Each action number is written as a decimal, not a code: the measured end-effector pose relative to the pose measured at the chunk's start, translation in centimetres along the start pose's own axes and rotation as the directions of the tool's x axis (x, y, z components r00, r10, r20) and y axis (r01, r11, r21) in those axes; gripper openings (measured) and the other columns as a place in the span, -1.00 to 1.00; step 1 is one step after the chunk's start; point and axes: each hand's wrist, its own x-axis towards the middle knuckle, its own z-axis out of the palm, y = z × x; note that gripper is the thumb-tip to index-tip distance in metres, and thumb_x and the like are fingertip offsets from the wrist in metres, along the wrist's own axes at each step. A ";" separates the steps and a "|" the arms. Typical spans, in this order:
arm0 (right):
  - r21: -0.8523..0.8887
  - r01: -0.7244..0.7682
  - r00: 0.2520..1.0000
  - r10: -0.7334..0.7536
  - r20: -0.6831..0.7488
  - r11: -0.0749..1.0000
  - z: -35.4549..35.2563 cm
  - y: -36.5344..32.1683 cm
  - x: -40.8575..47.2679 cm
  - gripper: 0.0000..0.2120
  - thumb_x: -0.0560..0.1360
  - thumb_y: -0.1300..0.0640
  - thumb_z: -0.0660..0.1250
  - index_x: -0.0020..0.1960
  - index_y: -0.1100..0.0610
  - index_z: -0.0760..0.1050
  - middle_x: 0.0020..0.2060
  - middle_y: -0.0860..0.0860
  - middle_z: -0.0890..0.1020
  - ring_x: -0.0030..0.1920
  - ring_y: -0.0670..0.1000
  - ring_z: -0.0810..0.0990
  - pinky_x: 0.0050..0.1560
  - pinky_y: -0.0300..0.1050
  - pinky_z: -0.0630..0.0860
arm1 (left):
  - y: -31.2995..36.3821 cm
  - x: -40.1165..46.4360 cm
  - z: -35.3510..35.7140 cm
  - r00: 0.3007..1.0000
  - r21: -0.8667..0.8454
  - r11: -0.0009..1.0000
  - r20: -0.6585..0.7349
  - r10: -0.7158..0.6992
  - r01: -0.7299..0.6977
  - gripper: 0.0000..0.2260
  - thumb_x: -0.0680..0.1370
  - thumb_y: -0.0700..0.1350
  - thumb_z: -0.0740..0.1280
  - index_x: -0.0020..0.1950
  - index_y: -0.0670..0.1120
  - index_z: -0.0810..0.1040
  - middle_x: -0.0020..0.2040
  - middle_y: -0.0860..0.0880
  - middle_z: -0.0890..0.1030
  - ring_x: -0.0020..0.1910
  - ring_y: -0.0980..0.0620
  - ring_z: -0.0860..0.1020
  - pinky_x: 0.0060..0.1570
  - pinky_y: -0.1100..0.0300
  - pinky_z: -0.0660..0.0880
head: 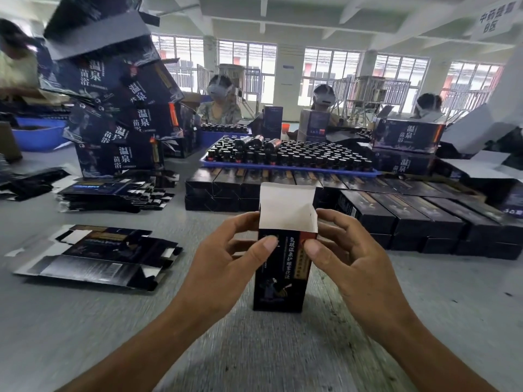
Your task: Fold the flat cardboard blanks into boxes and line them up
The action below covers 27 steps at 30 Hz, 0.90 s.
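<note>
Gripping upright box (278,275), both hands (226,258) (351,258), far-side fingers hidden

Factory packing hall: seated workers (221,104), bottle trays (285,165), stacked printed cartons (119,158), wide windows (331,72).

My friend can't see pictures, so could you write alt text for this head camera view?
Two hands, left hand and right hand, hold an upright dark box on a grey table, its white top flap standing open. Flat blanks lie to the left; rows of finished boxes and a blue tray of bottles sit behind.
</note>
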 end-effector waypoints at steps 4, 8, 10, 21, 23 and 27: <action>-0.035 0.073 0.997 -0.072 0.012 0.997 0.1 -0.4 -0.2 -0.66 0.46 -0.06 0.40 0.20 -0.37 0.53 0.17 -0.29 0.63 0.17 -0.23 0.62 -0.01 -0.44 0.53 | 0.4 -0.2 0.1 0.998 0.001 0.998 -0.010 0.058 -0.058 -0.63 0.44 0.13 0.43 0.20 0.37 0.48 0.16 0.19 0.65 0.11 0.10 0.66 -0.03 0.29 0.61; -0.079 0.090 0.996 -0.088 0.030 0.993 0.2 -0.3 -0.2 -0.65 0.52 -0.06 0.37 0.24 -0.40 0.51 0.18 -0.32 0.62 0.18 -0.26 0.60 0.01 -0.44 0.53 | 0.5 -0.5 0.2 0.994 0.057 0.993 0.007 0.108 -0.108 -0.60 0.49 0.11 0.39 0.31 0.35 0.46 0.20 0.19 0.62 0.13 0.10 0.65 -0.02 0.25 0.62; -0.101 0.081 0.996 -0.078 0.038 0.992 0.2 -0.2 -0.2 -0.65 0.52 -0.11 0.35 0.27 -0.41 0.49 0.19 -0.32 0.61 0.20 -0.25 0.59 0.03 -0.43 0.53 | 0.5 -0.5 0.2 0.994 0.082 0.991 0.011 0.108 -0.108 -0.62 0.50 0.13 0.38 0.30 0.35 0.48 0.20 0.24 0.61 0.14 0.14 0.64 -0.02 0.27 0.62; -0.124 0.098 0.995 -0.094 0.045 0.987 0.4 -0.6 -0.3 -0.70 0.59 -0.10 0.21 0.27 -0.24 0.55 0.23 -0.30 0.58 0.30 -0.24 0.51 0.22 -0.28 0.53 | 0.8 -0.5 0.2 0.985 0.142 0.976 -0.033 0.170 -0.164 -0.81 0.59 0.04 0.31 0.16 0.19 0.65 0.15 0.25 0.60 0.13 0.25 0.60 0.00 0.40 0.53; -0.122 0.116 0.993 -0.115 0.021 0.986 0.5 -0.7 -0.4 -0.71 0.57 -0.08 0.23 0.25 -0.21 0.58 0.26 -0.34 0.55 0.33 -0.26 0.48 0.23 -0.26 0.53 | 1.0 -0.5 0.4 0.982 0.138 0.974 -0.039 0.187 -0.180 -0.83 0.61 0.04 0.32 0.14 0.16 0.66 0.25 0.29 0.55 0.25 0.24 0.55 0.04 0.41 0.52; -0.062 0.137 0.990 -0.139 -0.023 0.989 0.6 -1.0 -0.6 -0.76 0.53 -0.04 0.30 0.14 -0.24 0.62 0.27 -0.36 0.54 0.28 -0.31 0.51 0.09 -0.45 0.50 | 1.3 -0.6 0.5 0.981 0.120 0.976 -0.036 0.188 -0.183 -0.83 0.60 0.06 0.31 0.12 0.15 0.67 0.26 0.29 0.56 0.27 0.20 0.55 0.08 0.39 0.52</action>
